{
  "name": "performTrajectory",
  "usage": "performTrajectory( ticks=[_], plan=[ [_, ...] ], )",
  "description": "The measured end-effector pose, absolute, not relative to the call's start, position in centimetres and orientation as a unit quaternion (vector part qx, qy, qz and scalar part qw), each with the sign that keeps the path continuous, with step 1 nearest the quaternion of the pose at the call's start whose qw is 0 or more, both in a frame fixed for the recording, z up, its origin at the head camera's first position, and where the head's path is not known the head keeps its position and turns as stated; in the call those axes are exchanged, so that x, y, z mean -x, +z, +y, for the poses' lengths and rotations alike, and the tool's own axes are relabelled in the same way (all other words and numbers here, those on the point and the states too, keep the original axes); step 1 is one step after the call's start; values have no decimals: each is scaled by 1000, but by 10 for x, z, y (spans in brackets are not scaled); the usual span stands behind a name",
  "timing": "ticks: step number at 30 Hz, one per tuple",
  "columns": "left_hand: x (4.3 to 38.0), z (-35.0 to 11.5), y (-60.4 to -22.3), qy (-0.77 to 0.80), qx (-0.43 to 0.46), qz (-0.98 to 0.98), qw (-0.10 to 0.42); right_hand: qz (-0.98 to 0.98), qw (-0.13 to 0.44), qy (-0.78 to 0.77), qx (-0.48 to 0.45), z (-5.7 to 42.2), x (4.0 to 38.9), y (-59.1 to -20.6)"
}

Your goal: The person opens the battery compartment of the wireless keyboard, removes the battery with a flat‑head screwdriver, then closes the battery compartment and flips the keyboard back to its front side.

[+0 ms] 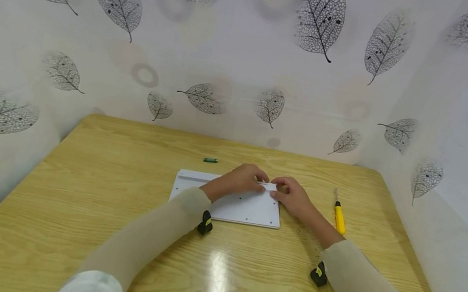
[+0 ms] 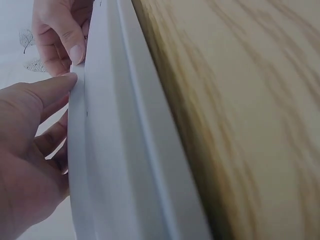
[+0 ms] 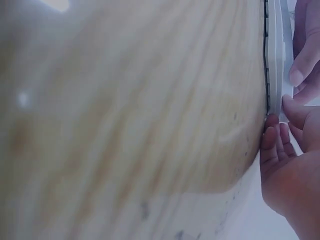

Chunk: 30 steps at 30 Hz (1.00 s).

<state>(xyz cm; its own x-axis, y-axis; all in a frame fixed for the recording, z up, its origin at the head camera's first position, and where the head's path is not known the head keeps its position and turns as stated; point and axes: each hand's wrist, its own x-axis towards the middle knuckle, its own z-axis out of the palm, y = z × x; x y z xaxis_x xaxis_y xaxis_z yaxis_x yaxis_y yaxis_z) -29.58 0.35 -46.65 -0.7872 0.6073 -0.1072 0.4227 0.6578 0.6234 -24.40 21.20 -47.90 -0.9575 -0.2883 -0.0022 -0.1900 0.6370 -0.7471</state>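
Note:
A white keyboard (image 1: pixel 246 211) lies face down on the table, small dark screw holes dotting its back and a raised ridge (image 1: pixel 196 176) running along its far side. My left hand (image 1: pixel 240 179) reaches over it and pinches the far edge near the right corner, thumb on the near face and fingers behind, as the left wrist view shows. At the far right corner, my right hand (image 1: pixel 297 199) grips the edge between thumb and fingers. The two thumbs are close together. In the right wrist view, the keys (image 3: pixel 267 65) show along the keyboard's underside.
Beyond the keyboard lies a small green battery (image 1: pixel 210 160). A yellow-handled screwdriver (image 1: pixel 339 219) rests to the right of my right hand, its tip pointing away. The wooden table (image 1: pixel 67 200) is bordered by leaf-patterned curtains (image 1: pixel 240 54) at the back and sides.

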Motion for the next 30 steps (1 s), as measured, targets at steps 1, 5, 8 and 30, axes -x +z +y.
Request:
performTrajectory(
  ticks=[1, 5, 8, 30],
  plan=[
    [295, 5, -466, 293, -289, 898, 153, 902, 63, -407, 128, 213, 242, -478],
    [292, 11, -464, 285, -293, 901, 147, 899, 83, -416, 107, 216, 231, -474],
    [292, 15, -464, 279, -297, 902, 143, 898, 97, -420, 86, 217, 220, -471],
    [294, 39, -468, 269, -295, 904, 151, 845, 163, -509, 6, 223, 163, -464]
  ],
)
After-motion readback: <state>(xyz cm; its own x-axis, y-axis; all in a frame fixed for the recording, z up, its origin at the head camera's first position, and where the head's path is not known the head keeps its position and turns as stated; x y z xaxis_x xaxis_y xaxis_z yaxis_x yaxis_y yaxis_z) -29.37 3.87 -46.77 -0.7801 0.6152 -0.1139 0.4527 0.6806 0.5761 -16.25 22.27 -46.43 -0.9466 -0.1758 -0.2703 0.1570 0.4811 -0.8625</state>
